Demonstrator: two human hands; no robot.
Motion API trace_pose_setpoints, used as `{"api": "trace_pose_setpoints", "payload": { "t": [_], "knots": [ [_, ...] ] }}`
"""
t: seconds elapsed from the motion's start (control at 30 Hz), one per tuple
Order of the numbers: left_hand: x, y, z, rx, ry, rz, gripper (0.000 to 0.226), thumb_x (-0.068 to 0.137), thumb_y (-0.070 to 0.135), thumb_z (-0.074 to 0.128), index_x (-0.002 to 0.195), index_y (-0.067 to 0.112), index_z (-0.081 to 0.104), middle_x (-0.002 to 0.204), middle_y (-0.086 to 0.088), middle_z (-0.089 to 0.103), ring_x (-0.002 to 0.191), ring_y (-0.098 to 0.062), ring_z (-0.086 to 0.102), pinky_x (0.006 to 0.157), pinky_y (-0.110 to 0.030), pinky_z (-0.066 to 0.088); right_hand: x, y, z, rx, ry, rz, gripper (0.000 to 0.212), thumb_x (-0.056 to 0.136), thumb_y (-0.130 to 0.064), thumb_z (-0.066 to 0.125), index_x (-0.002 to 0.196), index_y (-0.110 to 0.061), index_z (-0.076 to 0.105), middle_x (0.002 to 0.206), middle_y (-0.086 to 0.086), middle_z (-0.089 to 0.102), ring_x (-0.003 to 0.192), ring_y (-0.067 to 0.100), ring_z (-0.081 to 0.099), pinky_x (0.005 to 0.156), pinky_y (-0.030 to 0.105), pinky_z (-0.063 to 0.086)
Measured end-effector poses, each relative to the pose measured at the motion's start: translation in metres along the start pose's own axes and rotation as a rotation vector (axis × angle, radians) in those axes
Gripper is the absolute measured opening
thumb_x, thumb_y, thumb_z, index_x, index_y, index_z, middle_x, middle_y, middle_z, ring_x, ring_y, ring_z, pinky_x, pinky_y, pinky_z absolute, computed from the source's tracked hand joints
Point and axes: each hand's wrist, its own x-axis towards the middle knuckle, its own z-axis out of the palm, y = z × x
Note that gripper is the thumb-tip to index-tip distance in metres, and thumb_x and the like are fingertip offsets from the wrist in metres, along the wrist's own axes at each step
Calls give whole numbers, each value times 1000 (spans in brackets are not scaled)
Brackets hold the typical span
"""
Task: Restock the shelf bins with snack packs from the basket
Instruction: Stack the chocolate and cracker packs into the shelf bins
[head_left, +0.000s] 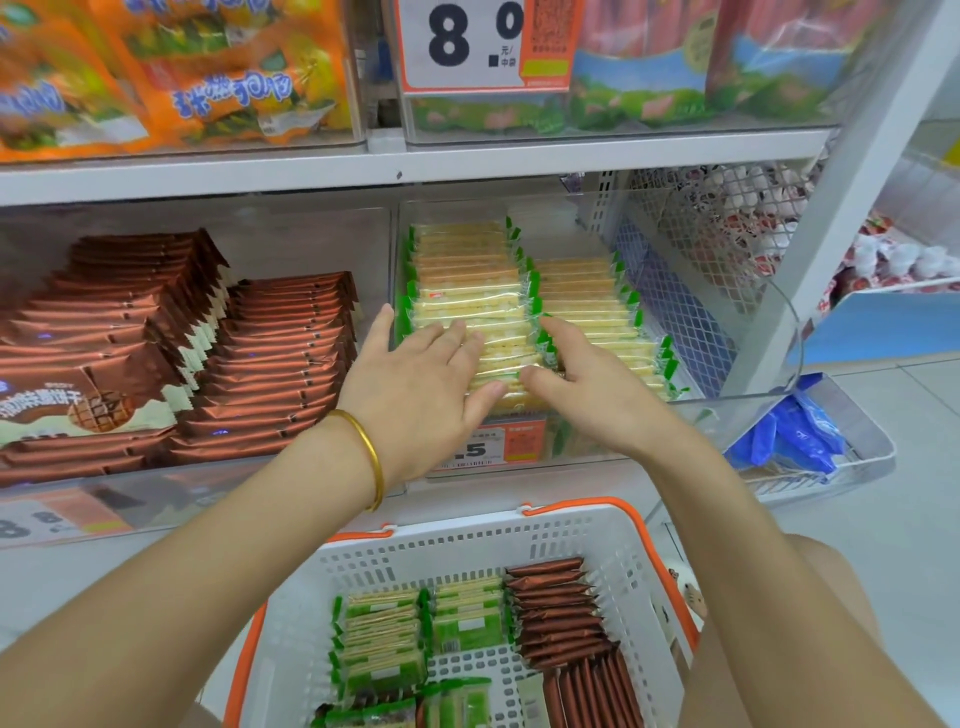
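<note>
Two rows of yellow snack packs with green ends (467, 291) fill a clear shelf bin (727, 410) at the middle. My left hand (426, 379) lies flat on the front packs of the left row, fingers straight. My right hand (587, 384) rests on the front of the right row, index finger on a green pack end, thumb against the left row. Below stands the white basket (613, 540) with orange handles, holding green packs (384, 639) and brown packs (561, 608).
A bin of brown wafer packs (182, 358) sits to the left. The shelf above carries orange bags (171, 67) and a price card (483, 41). At the right are a wire mesh panel (691, 249) and blue packs (795, 431) in a tray.
</note>
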Motion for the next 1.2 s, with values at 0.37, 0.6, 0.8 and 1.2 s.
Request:
{"api": "trace_pose_setpoints", "payload": {
  "t": [0.37, 0.6, 0.8, 1.2],
  "knots": [
    [-4, -2, 8, 22, 13, -10, 59, 98, 50, 5, 151, 26, 2, 159, 3, 2, 146, -15, 3, 116, -49, -7, 1, 10, 10, -58, 136, -118, 77, 87, -50, 58, 148, -16, 27, 150, 5, 38, 136, 22, 36, 111, 40, 33],
    [-45, 3, 13, -178, 530, 30, 49, 94, 40, 30, 125, 13, 56, 131, -7, 55, 121, -26, 48, 104, -43, 29, -42, 6, 13, 108, 606, -257, 44, 91, -26, 61, 131, -13, 48, 112, -1, 55, 101, 10, 52, 87, 26, 41],
    [-100, 11, 76, -166, 358, 188, 33, 86, 24, 35, 95, 12, 64, 94, -5, 64, 85, -30, 56, 68, -39, 44, -90, 29, 90, 130, 515, -282, 22, 88, -7, 53, 109, -12, 60, 92, -7, 55, 79, 9, 52, 70, 26, 44],
    [-121, 10, 168, -106, -629, 184, 39, 100, 38, 35, 132, 17, 46, 129, -6, 50, 114, -26, 50, 93, -39, 45, -89, 184, 321, -354, -837, 128, 65, 95, -21, 55, 149, -7, 22, 151, 14, 33, 133, 29, 39, 108, 37, 36]
  ]
}}
